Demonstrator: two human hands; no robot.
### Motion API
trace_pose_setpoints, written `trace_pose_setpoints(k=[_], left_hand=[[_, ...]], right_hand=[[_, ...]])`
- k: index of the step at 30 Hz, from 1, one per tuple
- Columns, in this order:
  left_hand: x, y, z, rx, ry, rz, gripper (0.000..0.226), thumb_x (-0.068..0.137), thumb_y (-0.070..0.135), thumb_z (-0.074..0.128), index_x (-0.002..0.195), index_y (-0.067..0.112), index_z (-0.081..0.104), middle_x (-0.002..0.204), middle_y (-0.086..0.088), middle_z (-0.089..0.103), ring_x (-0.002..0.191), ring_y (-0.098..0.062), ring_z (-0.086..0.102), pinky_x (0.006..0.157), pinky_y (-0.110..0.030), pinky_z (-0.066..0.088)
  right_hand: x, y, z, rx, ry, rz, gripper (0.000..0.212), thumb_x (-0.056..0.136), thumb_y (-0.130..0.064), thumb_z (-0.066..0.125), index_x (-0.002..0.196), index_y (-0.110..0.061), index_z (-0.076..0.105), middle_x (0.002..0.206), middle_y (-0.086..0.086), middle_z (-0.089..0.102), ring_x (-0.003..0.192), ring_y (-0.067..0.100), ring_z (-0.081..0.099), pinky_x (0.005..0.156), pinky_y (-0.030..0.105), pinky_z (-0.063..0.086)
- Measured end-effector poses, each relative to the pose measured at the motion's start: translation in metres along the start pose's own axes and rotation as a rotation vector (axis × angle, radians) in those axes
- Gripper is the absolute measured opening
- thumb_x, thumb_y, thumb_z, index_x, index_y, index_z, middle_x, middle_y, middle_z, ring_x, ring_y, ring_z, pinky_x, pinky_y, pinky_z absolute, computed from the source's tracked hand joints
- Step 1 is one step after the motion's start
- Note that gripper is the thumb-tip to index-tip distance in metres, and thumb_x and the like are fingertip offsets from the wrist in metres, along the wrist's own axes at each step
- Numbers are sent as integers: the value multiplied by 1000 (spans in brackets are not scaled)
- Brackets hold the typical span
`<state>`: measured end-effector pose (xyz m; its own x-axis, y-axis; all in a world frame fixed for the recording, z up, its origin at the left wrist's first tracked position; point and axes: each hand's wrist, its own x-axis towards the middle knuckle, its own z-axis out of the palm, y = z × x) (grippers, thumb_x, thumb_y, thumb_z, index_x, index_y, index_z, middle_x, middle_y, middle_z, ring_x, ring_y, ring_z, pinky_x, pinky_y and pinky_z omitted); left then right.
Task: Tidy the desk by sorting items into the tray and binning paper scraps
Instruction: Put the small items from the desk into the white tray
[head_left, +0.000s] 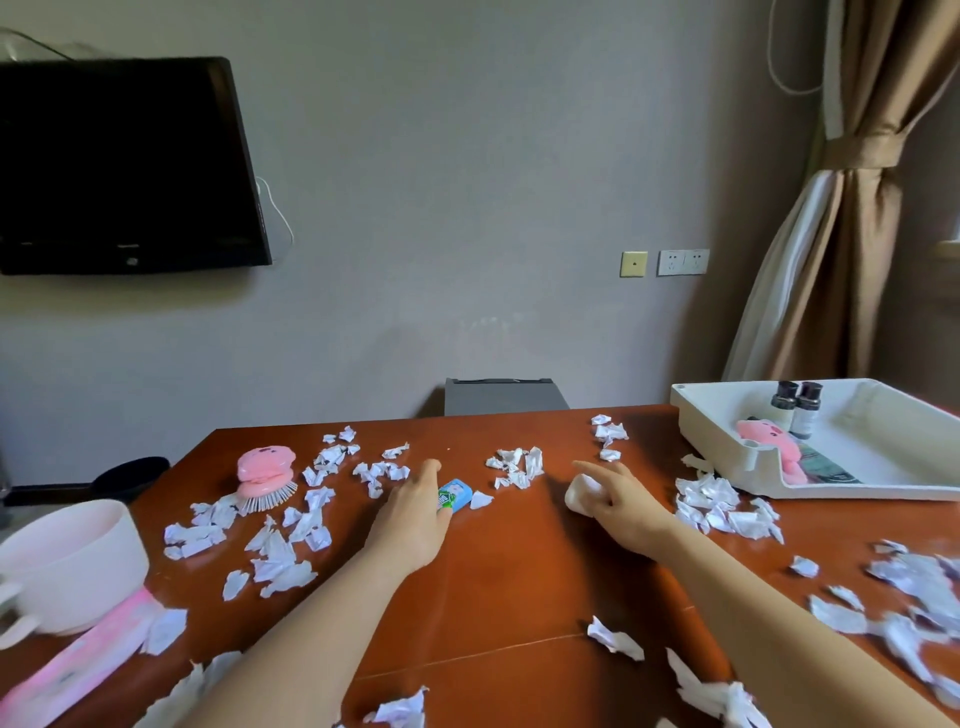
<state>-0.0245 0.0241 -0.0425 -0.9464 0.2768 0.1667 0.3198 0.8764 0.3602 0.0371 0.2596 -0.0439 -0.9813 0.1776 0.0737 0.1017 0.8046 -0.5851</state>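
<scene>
My left hand (415, 512) lies on the brown desk (509, 587) with its fingers over a small blue and green box (456, 494), gripping it. Further right, my right hand (618, 499) holds a small white object (581, 495), fingers curled round it, index finger stretched forward. A white tray (727, 441) stands at the desk's right rear; in it are two dark little bottles (797, 408), a pink plush toy (769, 439) and a printed card. Several crumpled white paper scraps (280, 551) lie scattered across the desk.
A pink hair brush (265, 475) lies at the left rear among scraps. A pale round bin (72, 561) sits at the left edge, with a pink strip (88, 654) beside it. A grey box (501, 396) stands behind the desk. A TV hangs on the wall.
</scene>
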Motion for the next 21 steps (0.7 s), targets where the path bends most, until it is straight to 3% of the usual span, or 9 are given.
trace_pose_setpoints(k=[3, 6, 10, 14, 16, 19, 21], left_hand=[[7, -5, -2, 77, -145, -16, 47, 94, 27, 54, 137, 18, 38, 138, -7, 44, 120, -21, 50, 83, -27, 48], [29, -28, 8, 130, -202, -59, 43, 90, 54, 48, 125, 30, 41, 151, 1, 19, 115, -18, 51, 69, -24, 40], [-8, 9, -14, 111, -379, 1, 40, 88, 28, 61, 123, 17, 44, 124, -6, 50, 104, -18, 55, 72, -22, 44], [-22, 16, -14, 1, -377, 20, 51, 90, 29, 60, 133, 14, 38, 128, -7, 49, 107, -17, 55, 68, -18, 41], [-29, 18, -16, -45, -341, 37, 62, 91, 32, 58, 142, 14, 29, 134, -7, 45, 110, -15, 51, 74, -17, 41], [-42, 30, -28, -92, -297, 127, 38, 92, 36, 55, 122, 15, 45, 110, -3, 53, 90, -12, 53, 62, -15, 39], [-48, 39, -35, -122, -284, 146, 36, 95, 37, 49, 123, 14, 45, 113, -5, 56, 87, -12, 54, 62, -18, 42]], right_hand=[[-7, -2, -8, -20, -39, -4, 44, 96, -22, 46, 139, -30, 40, 148, 7, 30, 131, 26, 40, 107, 33, 36], [-13, -6, -18, -97, -66, -2, 46, 92, -19, 55, 135, -28, 46, 142, 6, 35, 124, 25, 46, 97, 28, 43], [-27, -14, -27, -254, -100, -4, 48, 90, -24, 60, 135, -24, 44, 140, 5, 37, 122, 24, 47, 94, 25, 45], [-44, -18, -31, -304, -95, 30, 52, 90, -24, 60, 136, -21, 38, 139, 6, 43, 121, 25, 50, 91, 27, 48], [-54, -18, -32, -317, -91, 29, 53, 89, -25, 61, 135, -22, 37, 137, 7, 43, 120, 25, 50, 91, 27, 49], [-69, -15, -37, -322, -108, 36, 48, 90, -24, 59, 133, -23, 38, 135, 8, 47, 119, 25, 51, 90, 28, 49], [-79, -12, -43, -331, -101, 35, 44, 92, -22, 56, 133, -23, 39, 134, 8, 48, 119, 25, 51, 89, 28, 49]])
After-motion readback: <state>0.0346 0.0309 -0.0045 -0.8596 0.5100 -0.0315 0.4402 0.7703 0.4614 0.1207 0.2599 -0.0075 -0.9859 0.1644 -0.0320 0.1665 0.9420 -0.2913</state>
